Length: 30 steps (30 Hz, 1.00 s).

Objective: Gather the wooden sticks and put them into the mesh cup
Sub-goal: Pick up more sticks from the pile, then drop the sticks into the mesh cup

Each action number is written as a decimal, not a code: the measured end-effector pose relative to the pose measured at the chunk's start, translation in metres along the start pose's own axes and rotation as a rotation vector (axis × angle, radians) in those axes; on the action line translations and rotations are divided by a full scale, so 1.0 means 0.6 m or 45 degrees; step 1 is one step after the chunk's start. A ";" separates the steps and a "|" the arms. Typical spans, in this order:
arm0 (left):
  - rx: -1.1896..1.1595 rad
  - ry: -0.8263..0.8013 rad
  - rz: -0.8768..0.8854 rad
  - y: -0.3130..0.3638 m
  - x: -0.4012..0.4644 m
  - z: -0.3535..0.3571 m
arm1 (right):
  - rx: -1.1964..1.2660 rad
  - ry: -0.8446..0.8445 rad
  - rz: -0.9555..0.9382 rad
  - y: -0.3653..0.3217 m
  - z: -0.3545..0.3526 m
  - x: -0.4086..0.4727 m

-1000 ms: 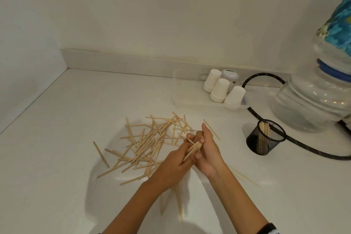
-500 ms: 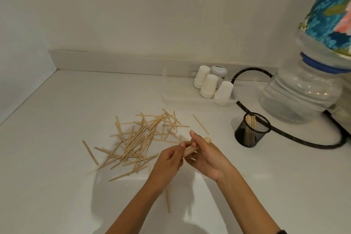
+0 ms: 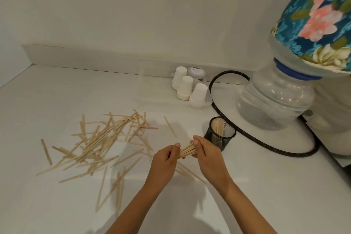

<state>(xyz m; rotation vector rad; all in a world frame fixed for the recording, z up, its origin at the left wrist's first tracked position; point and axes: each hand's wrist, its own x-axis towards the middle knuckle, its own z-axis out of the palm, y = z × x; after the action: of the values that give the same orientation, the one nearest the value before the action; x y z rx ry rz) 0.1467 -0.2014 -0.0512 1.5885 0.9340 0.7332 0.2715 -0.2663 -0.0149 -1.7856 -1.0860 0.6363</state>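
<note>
A scattered pile of thin wooden sticks lies on the white counter, left of centre. More loose sticks lie nearer me. My left hand and my right hand together hold a small bundle of sticks between them, just above the counter. The black mesh cup stands upright right behind my right hand, with a few sticks standing inside it. One single stick lies to the left of the cup.
Three upturned white paper cups and a small lidded jar sit in a clear tray at the back. A black hose loops around the mesh cup. A large water bottle with a floral cloth cover stands at right.
Both hands, holding the stick bundle, have moved to the right, away from the pile and close to the mesh cup. The camera view has shifted too.
</note>
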 end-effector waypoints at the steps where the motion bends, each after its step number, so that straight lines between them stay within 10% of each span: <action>1: 0.004 0.009 0.003 0.002 0.000 0.013 | 0.011 -0.004 0.018 0.004 -0.013 -0.001; 11: -0.039 0.114 0.041 0.034 0.018 0.099 | 0.298 -0.112 0.148 0.023 -0.156 0.016; 20: -0.190 0.255 0.010 0.041 0.027 0.134 | -0.100 0.033 -0.103 -0.013 -0.235 0.053; 26: 1.119 0.296 -0.017 -0.047 0.017 0.089 | -0.862 0.057 -0.478 -0.078 -0.291 0.113; 30: 1.395 0.169 -0.132 -0.097 0.002 0.080 | -1.231 -0.278 -0.382 -0.063 -0.264 0.159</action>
<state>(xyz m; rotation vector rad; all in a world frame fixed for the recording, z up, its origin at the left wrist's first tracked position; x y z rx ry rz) 0.1771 -0.2188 -0.1181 2.4014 1.6587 0.2159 0.4257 -0.2449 0.0919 -2.2850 -1.9877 0.0928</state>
